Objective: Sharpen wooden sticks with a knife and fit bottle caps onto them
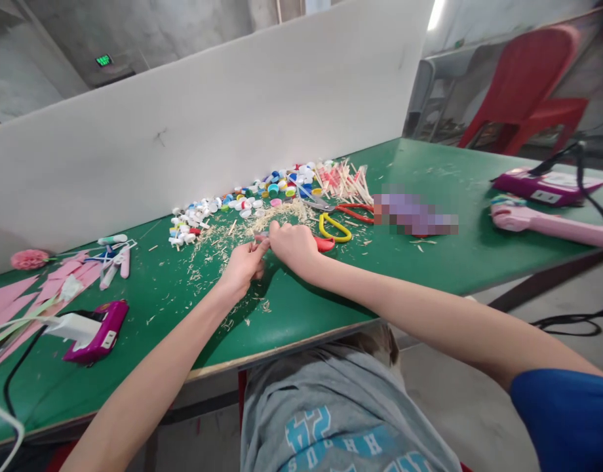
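Low over the near part of the green table point(301, 314), my two hands meet. My right hand point(295, 248) is wrapped round a red-handled tool point(326, 244); the handle's end shows beside the wrist, while the fingers cover most of the rest. Pressed close on its left, my left hand point(241, 267) has its fingers pinched together; what they hold is too small and hidden to name. Pale wood shavings point(292, 214) lie around and behind both hands. Just behind the right hand are a yellow handle loop point(337, 234) and red-handled scissors point(353, 211).
Bottle caps point(272, 190) and thin wooden sticks point(350, 185) are heaped along the white partition point(223, 111). Purple power strips point(112, 328) with cords sit at both sides. Pink paper strips point(56, 285) lie left; a pink handheld device point(542, 223) lies right. A blurred purple patch covers something nearby.
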Demonstrator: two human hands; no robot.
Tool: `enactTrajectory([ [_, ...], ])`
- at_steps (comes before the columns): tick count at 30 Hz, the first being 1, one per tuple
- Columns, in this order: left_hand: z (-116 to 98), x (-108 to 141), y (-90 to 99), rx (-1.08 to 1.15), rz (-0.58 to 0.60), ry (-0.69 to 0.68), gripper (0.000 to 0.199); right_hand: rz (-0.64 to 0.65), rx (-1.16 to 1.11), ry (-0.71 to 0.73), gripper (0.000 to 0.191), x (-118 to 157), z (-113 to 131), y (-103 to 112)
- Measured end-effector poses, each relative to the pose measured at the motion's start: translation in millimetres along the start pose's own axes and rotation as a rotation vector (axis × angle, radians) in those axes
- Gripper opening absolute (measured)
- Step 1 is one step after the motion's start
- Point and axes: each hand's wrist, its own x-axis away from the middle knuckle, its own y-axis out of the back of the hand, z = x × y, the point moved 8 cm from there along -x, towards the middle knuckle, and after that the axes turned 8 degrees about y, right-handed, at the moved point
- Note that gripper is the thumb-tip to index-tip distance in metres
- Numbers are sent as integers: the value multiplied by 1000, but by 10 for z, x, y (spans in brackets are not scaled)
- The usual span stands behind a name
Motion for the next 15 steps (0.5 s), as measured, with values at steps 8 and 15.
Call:
enactTrajectory([
  [8, -1, -89, -21, 20, 50, -72, 52, -30, 1, 89, 41, -72, -129, 44],
  [15, 44, -158, -31, 89, 105, -48, 48, -39, -43, 201, 43, -57, -179, 43],
])
